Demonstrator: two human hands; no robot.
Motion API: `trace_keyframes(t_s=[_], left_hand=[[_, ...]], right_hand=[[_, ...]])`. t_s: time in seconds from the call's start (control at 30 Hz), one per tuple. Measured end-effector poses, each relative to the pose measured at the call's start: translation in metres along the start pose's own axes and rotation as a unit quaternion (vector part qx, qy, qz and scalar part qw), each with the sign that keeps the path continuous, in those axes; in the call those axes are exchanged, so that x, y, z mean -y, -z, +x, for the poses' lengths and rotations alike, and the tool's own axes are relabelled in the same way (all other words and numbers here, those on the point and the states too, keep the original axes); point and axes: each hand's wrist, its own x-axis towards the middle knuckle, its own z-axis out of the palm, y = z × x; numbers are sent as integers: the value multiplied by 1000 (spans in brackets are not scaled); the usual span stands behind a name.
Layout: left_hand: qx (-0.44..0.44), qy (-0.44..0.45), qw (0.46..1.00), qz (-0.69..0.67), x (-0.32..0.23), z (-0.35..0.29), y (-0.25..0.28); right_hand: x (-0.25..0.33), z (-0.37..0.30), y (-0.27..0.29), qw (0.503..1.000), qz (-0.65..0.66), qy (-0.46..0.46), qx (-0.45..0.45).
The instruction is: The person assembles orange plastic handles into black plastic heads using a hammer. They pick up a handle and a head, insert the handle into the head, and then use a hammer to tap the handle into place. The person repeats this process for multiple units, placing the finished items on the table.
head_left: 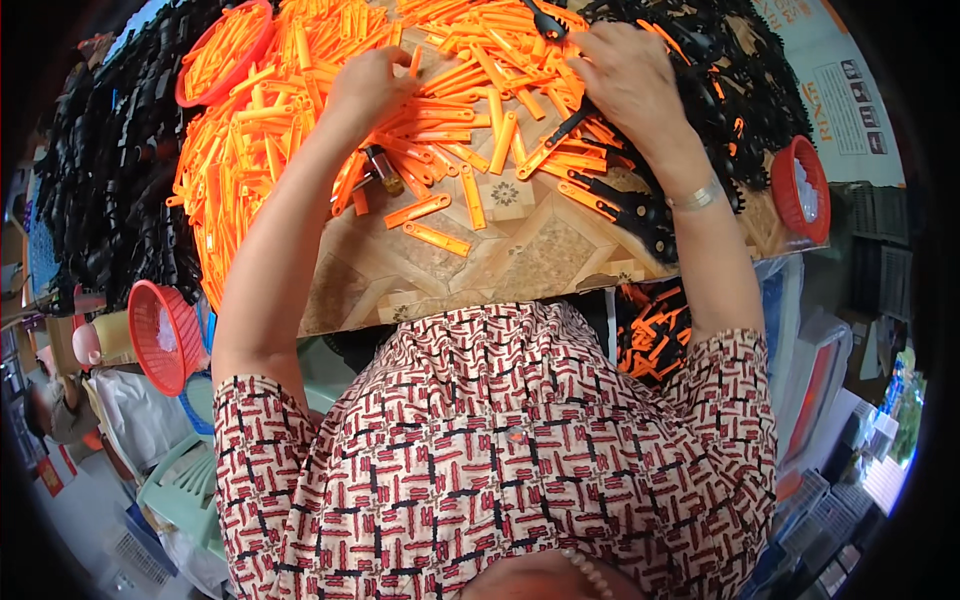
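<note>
My left hand (372, 92) is closed at the edge of a large heap of orange plastic handle pieces (245, 165). A short orange strip (416, 62) stands up at its fingertips, seemingly pinched there. Across the table, my right hand (632, 82) has its fingers curled down beside a black plastic piece (548, 24); whatever lies under them is hidden. Just below it, a black stem (572, 124) meets an orange handle piece (540, 158). Several black-headed pieces with orange ends (640, 215) lie under my right wrist.
A small dark cylinder with an amber end (383, 170) lies below my left hand. Red baskets stand at the heap's back (228, 50), the lower left (166, 338) and the right edge (800, 190). Black parts pile up at right (745, 90) and far left (120, 180).
</note>
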Motion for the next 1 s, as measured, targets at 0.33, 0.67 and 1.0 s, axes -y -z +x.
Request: trace_keyframes(t_s=[0.33,0.67,1.0], left_hand=[[-110,-163,979,51,11,-22,2],[-110,-311,935,129,19,-10,12],[15,13,908,-418,-22,-80,24]], right_hand=[[1,77,-54,988,29,-124,87],[-30,82,-94,968,-1,-184,173],[33,18,2,708,635,-259,166]])
